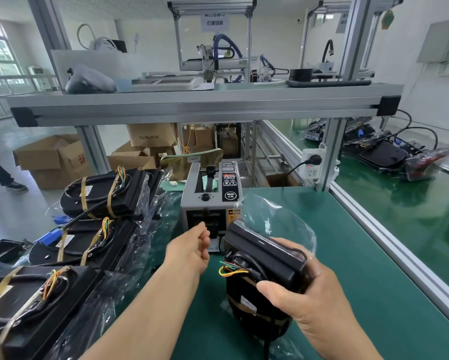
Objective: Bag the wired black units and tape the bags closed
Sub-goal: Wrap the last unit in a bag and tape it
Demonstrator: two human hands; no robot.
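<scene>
Pinching bagged unit [259, 258] between fingers [288, 245] of right hand [319, 305].

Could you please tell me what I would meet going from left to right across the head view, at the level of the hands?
Row of taped black units → left hand → bagged black unit, gripped by the right hand → aluminium bench rail.
</scene>
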